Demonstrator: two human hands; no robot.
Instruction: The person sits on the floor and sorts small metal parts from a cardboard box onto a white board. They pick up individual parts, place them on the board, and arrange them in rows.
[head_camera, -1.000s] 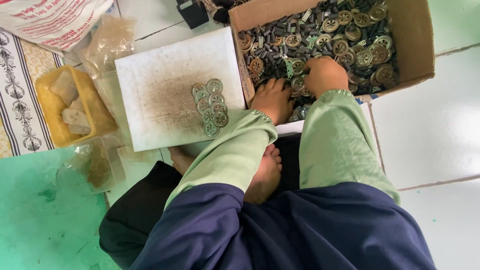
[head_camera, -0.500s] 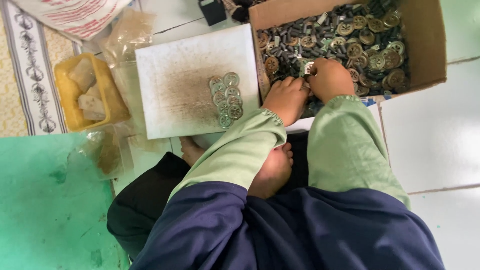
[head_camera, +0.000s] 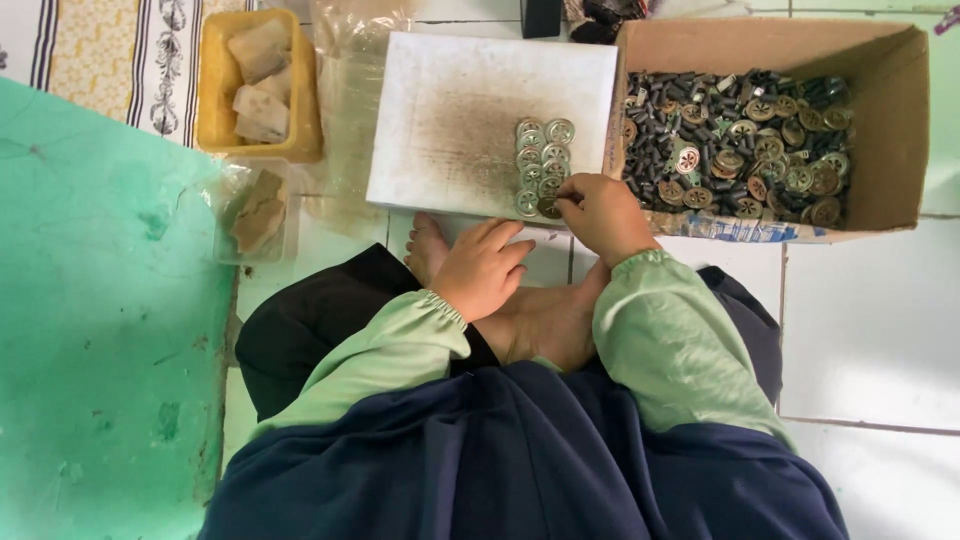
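My right hand (head_camera: 603, 215) pinches a round metal disc (head_camera: 549, 207) at the near end of two short rows of round metal discs (head_camera: 541, 161). The rows lie on a white board (head_camera: 440, 120) with a dark smudge. My left hand (head_camera: 485, 266) hovers palm down over my bare feet (head_camera: 545, 320), fingers loosely curled; whether it holds anything is hidden. To the right, an open cardboard box (head_camera: 890, 120) is full of dark metal parts and more discs (head_camera: 740, 150).
A yellow tray (head_camera: 212, 130) with pale chunks sits at the far left of the board, with a clear tub (head_camera: 258, 212) and clear plastic bag (head_camera: 345, 110) beside it. A green mat (head_camera: 100, 300) covers the floor at left, white tiles (head_camera: 870, 320) at right.
Both hands have come out of the cardboard box. The right hand moved left to the rows of discs on the board, and the left hand drew back over my feet.
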